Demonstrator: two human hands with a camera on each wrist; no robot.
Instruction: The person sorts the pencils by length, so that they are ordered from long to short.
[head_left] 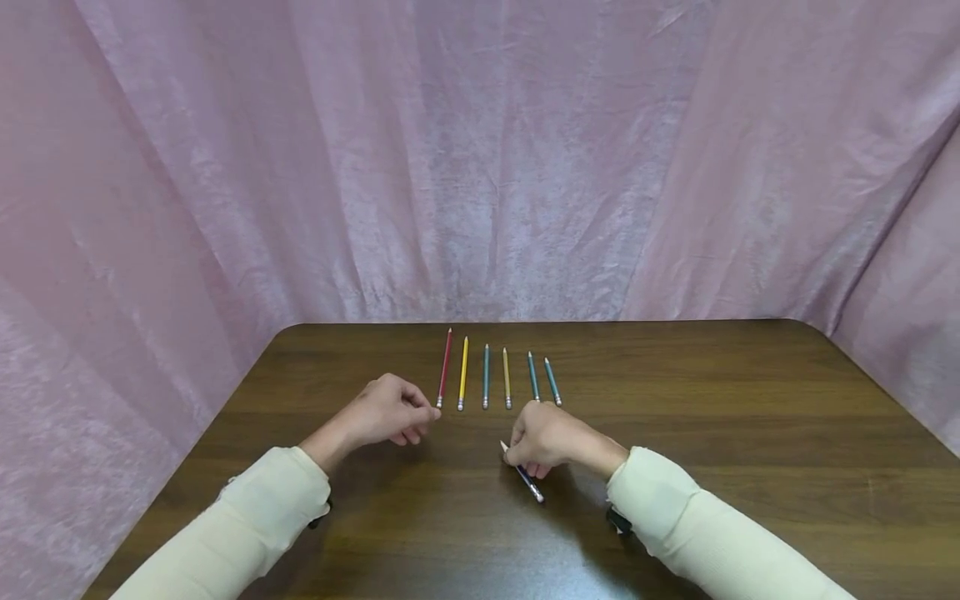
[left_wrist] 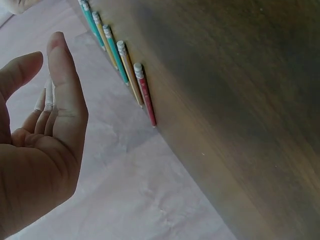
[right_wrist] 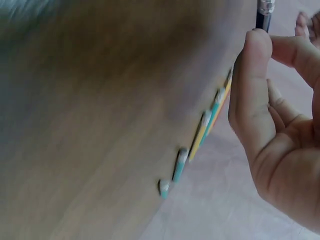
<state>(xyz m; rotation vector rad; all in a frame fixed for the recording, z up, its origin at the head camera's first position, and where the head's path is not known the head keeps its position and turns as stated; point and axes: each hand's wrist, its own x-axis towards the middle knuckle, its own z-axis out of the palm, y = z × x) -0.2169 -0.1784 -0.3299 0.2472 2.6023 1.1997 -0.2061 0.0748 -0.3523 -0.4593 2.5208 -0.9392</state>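
Note:
My right hand (head_left: pixel 551 435) pinches a dark pencil (head_left: pixel 534 487) between thumb and forefinger. Its sharpened tip points away to the upper left, and its eraser end slants toward me. In the right wrist view, the dark pencil (right_wrist: pixel 263 22) shows just past the fingertips. My left hand (head_left: pixel 392 408) holds nothing; in the left wrist view, a gap separates its thumb from the forefinger. Its fingertips are near the eraser of a red pencil (head_left: pixel 445 367). Right of that, a yellow pencil (head_left: pixel 463 372), a teal pencil (head_left: pixel 486 375) and a dull yellow pencil (head_left: pixel 507 379) lie side by side.
Two shorter teal pencils, one left (head_left: pixel 533 375) and one right (head_left: pixel 552 382), finish the row, just beyond my right hand. All erasers face me. Under everything is a brown wooden table (head_left: pixel 750 433) with rounded far corners. A pink curtain (head_left: pixel 480 167) hangs behind it.

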